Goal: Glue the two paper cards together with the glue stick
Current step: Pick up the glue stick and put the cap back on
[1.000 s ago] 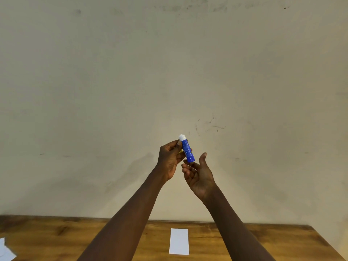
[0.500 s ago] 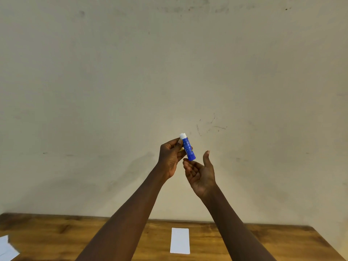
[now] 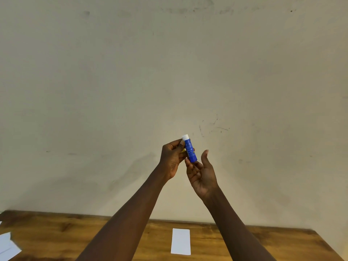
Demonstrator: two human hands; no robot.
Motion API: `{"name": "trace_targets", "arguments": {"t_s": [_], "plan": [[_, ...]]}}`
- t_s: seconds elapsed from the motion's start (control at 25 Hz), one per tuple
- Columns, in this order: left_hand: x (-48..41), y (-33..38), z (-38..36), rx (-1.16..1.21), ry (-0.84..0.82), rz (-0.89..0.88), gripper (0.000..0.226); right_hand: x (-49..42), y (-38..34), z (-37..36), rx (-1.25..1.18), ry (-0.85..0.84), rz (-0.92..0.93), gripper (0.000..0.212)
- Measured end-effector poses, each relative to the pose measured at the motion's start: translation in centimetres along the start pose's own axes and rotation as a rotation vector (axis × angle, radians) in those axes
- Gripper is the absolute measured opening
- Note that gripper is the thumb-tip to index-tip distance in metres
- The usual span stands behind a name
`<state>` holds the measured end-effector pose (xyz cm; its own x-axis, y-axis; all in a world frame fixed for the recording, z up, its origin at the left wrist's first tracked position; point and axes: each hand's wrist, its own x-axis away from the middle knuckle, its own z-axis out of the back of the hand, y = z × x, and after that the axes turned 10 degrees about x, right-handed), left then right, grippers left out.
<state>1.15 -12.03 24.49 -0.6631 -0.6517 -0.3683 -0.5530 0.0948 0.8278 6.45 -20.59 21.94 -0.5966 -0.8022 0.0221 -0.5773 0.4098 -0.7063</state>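
Glue stick (image 3: 189, 150): a blue tube with a white end (image 3: 185, 136) on top, held in the air high above the white card (image 3: 180, 241). It is a little tilted, with the white end leaning to the left.
Left hand (image 3: 172, 159): high above the card, it grips the upper half of the tube. The thumb (image 3: 181, 143) lies on the near side, just under the white end. The other fingers are curled round the far side, and one tip shows on the right of the tube.
Right hand (image 3: 202, 174): also high above the card, just below the tube and a little to the right. The palm faces the camera, and the fingers are loosely bent and hold nothing. Their tips are just beside the lower end of the tube; I cannot tell whether they touch it. The thumb stands straight, apart from the tube.
White card: it lies flat on the table (image 3: 56, 232), between the two forearms.
Table: brown wood under the card.
Other papers (image 3: 8, 245): white sheets far to the left of the card, partly cut off by the edge of the view.
Wall (image 3: 169, 72): pale, with some marks, rising behind the card.
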Motion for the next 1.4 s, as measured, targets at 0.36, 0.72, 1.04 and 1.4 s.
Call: {"name": "trace_targets", "arguments": {"t_s": [0.36, 0.72, 1.04, 1.4], "plan": [[0.2, -0.5, -0.4, 0.026, 0.030, 0.031, 0.032, -0.3, 0.3, -0.2, -0.066, 0.072, 0.150, 0.013], [-0.2, 0.3, 0.4, 0.379, 0.189, 0.125, 0.037, 0.1, 0.5, 1.3, -0.021, 0.119, 0.165, 0.005], [0.1, 0.9, -0.5, 0.229, 0.163, 0.121, 0.038, 0.0, 0.8, 0.7, 0.116, 0.135, 0.228, 0.011], [0.3, 0.4, -0.4, -0.031, 0.079, 0.030, 0.032, 0.1, 1.0, 0.5, 0.249, 0.203, 0.322, 0.014]]}}
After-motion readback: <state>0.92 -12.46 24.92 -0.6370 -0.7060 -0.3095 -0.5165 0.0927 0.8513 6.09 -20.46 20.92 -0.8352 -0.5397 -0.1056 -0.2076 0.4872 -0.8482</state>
